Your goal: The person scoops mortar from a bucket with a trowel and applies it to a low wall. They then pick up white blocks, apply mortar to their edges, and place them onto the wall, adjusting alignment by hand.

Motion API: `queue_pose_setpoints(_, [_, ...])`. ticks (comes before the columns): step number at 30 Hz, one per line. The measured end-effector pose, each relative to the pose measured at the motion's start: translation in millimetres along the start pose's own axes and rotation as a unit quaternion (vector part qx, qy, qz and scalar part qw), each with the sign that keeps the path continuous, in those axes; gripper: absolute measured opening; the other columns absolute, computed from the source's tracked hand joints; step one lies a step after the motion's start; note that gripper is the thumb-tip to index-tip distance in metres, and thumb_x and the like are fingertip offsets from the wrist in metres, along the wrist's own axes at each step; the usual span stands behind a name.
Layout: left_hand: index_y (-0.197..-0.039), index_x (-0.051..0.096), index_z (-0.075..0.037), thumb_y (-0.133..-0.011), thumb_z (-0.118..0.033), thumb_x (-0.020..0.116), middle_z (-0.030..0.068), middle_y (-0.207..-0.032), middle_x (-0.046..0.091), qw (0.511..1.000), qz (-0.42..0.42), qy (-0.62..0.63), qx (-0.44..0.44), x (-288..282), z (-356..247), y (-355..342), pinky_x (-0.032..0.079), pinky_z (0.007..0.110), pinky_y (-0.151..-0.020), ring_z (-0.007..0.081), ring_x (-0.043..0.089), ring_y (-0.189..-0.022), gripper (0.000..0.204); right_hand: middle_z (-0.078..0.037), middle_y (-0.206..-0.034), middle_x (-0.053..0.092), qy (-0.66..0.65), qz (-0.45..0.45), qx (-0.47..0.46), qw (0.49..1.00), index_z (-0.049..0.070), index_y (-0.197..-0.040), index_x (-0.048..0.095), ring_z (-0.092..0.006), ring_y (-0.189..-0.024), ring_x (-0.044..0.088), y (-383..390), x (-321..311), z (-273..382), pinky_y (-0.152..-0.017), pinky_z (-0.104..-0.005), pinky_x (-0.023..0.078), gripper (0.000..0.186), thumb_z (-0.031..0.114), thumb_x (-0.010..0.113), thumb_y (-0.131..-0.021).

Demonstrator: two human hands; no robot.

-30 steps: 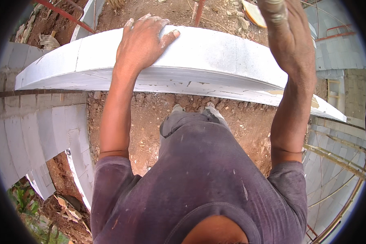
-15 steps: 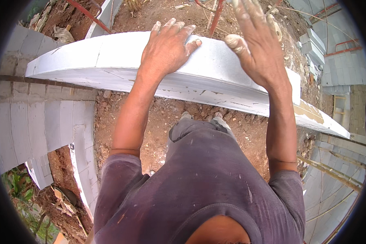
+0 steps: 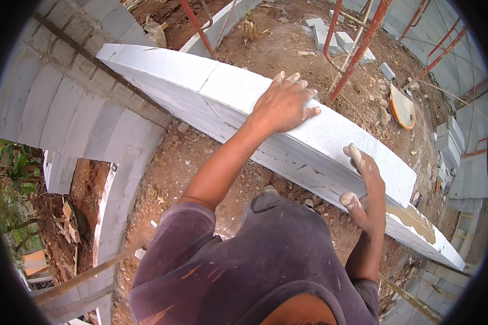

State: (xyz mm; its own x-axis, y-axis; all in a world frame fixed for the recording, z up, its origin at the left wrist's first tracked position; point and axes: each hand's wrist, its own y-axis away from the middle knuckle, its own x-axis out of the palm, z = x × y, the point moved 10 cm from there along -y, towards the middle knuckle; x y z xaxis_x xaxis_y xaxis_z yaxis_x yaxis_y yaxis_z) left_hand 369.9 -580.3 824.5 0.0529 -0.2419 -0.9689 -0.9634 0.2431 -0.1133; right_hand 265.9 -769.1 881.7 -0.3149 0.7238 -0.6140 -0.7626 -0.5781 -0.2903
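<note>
A low wall of white-grey blocks [image 3: 233, 86] runs from the upper left to the lower right in front of me. My left hand [image 3: 286, 104] lies palm down on its top face, fingers spread over the far edge and dusted pale. Nearer the wall's right end, my right hand [image 3: 367, 187] hovers at the near side, thumb and fingers apart, holding nothing. Both sets of fingertips are coated with whitish dust. Past my right hand the top block ends in a step, and a lower course [image 3: 417, 227] shows a brown mortar patch.
Red metal scaffold poles [image 3: 358, 51] stand just beyond the wall. An orange-rimmed pale basin [image 3: 401, 108] and loose blocks [image 3: 325, 38] lie on the rubble-strewn soil. A taller block wall [image 3: 65, 103] meets this one at the left. A wooden pole [image 3: 87, 275] slants at lower left.
The view has turned, so the wall now slants down to the right. My right hand has come down and back from above the wall to its near side; my left stays on top.
</note>
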Motion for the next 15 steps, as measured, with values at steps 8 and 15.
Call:
queue_pose_setpoints(8, [-0.143, 0.055, -0.013, -0.101, -0.056, 0.047, 0.0141, -0.152, 0.048, 1.0, -0.002, -0.014, 0.003, 5, 1, 2, 0.016, 0.05, -0.125, 0.0318, 0.033, -0.148, 0.06, -0.008, -0.104, 0.073, -0.259, 0.167, 0.394, 0.866, 0.004, -0.125, 0.065, -0.0177, -0.095, 0.068, 223, -1, -171, -0.085, -0.0358, 0.054, 0.052, 0.045, 0.069, -0.094])
queue_pose_setpoints(15, [-0.142, 0.057, -0.013, -0.099, -0.058, 0.047, 0.0137, -0.151, 0.049, 0.999, -0.025, -0.044, 0.014, 6, -7, -2, 0.019, 0.05, -0.124, 0.0324, 0.035, -0.147, 0.063, -0.012, -0.131, 0.06, -0.308, -0.353, 0.378, 0.799, 0.01, -0.154, 0.038, -0.0196, -0.114, 0.058, 286, -143, -298, -0.095, -0.035, 0.048, 0.078, 0.067, 0.036, -0.101])
